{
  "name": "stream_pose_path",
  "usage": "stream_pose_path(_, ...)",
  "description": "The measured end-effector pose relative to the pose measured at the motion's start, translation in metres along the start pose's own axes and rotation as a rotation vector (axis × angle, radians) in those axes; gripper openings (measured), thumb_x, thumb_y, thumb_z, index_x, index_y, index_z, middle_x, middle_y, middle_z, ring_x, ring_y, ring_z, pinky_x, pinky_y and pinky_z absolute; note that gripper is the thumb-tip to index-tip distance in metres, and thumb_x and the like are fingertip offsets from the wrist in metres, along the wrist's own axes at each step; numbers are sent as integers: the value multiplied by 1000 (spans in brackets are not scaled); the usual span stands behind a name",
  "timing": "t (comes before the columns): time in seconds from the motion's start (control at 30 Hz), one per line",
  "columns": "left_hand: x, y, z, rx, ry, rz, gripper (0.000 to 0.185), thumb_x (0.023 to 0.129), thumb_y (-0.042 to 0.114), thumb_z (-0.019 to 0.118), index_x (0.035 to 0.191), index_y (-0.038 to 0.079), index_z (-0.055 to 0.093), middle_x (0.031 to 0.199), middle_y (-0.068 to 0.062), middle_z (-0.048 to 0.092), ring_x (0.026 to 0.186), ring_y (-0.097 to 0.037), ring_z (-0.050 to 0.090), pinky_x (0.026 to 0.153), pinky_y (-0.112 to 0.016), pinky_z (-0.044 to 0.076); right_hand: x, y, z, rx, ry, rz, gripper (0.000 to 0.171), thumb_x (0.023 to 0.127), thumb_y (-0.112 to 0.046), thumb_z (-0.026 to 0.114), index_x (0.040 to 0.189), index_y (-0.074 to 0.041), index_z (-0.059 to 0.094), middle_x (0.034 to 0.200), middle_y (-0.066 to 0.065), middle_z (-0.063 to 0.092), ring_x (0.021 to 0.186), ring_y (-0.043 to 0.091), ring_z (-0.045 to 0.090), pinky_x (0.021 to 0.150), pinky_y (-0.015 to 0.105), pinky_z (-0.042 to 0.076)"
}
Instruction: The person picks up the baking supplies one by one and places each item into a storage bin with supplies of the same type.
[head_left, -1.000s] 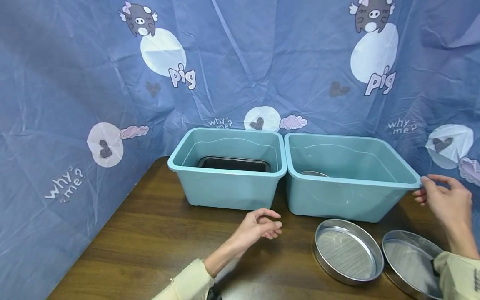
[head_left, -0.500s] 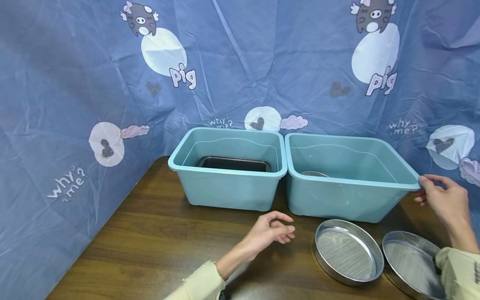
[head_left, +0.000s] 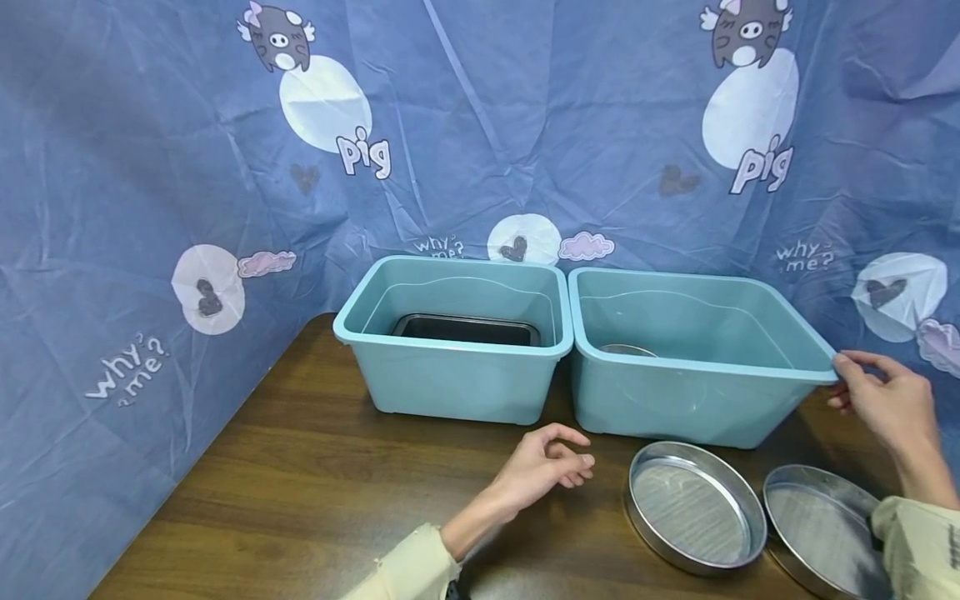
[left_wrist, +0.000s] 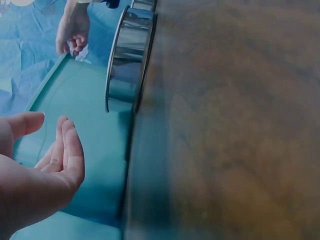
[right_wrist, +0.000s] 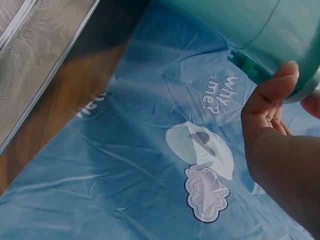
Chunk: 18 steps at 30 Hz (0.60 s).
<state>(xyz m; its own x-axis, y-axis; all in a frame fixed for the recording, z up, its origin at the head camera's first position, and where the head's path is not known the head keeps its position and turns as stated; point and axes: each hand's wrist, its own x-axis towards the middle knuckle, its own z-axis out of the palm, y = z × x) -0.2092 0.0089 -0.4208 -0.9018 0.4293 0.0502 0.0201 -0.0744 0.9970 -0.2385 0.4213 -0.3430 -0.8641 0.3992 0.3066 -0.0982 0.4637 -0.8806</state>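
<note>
My right hand (head_left: 892,402) pinches the right front corner of the right-hand teal plastic bin (head_left: 675,400). From the right wrist, the thumb and fingers meet at the rim (right_wrist: 304,92). My left hand (head_left: 542,467) hovers over the table with loosely bent fingers and nothing in them, just left of a round metal sieve (head_left: 697,512). A second sieve (head_left: 821,525) lies beside it, partly covered by my right sleeve. Inside the right bin, the edge of another round metal item (head_left: 628,349) shows behind the front wall.
To the left stands a matching teal bin (head_left: 457,379), rim against rim with the other, holding a dark rectangular pan (head_left: 465,329). A blue printed cloth (head_left: 450,125) hangs behind the wooden table (head_left: 300,492) and along its left side.
My left hand has moved right, toward the nearer sieve, and slowed. My right hand keeps its hold on the bin's corner, which has shifted very slightly left. Both sieves stay put.
</note>
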Motion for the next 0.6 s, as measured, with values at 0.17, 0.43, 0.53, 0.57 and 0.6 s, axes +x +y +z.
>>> stream_pose_path(0.17, 3, -5, 2, 34, 8, 13, 23, 94, 5, 73, 116, -2, 66, 84, -10, 74, 72, -17, 68, 71, -26, 59, -1, 2, 1, 22, 0, -5, 26, 103, -15, 58, 90, -37, 58, 55, -16, 63, 43, 1, 59, 44, 14, 48)
stream_pose_path(0.43, 8, -9, 6, 69, -14, 23, 23, 95, 6, 73, 117, -1, 66, 85, -13, 74, 72, -21, 70, 71, -32, 62, 0, 4, 3, -1, 20, 11, 31, 103, -16, 58, 87, -43, 57, 55, -18, 62, 43, 0, 59, 44, 14, 48)
stream_pose_path(0.53, 10, -11, 8, 77, -25, 14, 24, 96, 6, 72, 117, -2, 67, 85, -14, 74, 73, -25, 73, 71, -34, 62, 0, 4, 4, 4, 34, 17, 28, 103, -16, 58, 91, -42, 59, 56, -19, 61, 43, 0, 58, 44, 13, 47)
stream_pose_path(0.57, 11, -11, 9, 77, -31, 9, 25, 96, 6, 72, 118, -2, 67, 85, -14, 74, 73, -25, 73, 70, -33, 62, -1, 4, 4, 8, 38, 18, 28, 103, -16, 58, 92, -42, 59, 56, -19, 61, 43, 0, 58, 43, 13, 47)
stream_pose_path(0.6, 11, -11, 9, 77, -37, 4, 26, 96, 7, 72, 119, -3, 66, 85, -14, 74, 73, -23, 72, 70, -32, 62, -1, 4, 4, 10, 43, 20, 27, 103, -17, 59, 93, -42, 60, 56, -20, 61, 43, -1, 58, 44, 13, 47)
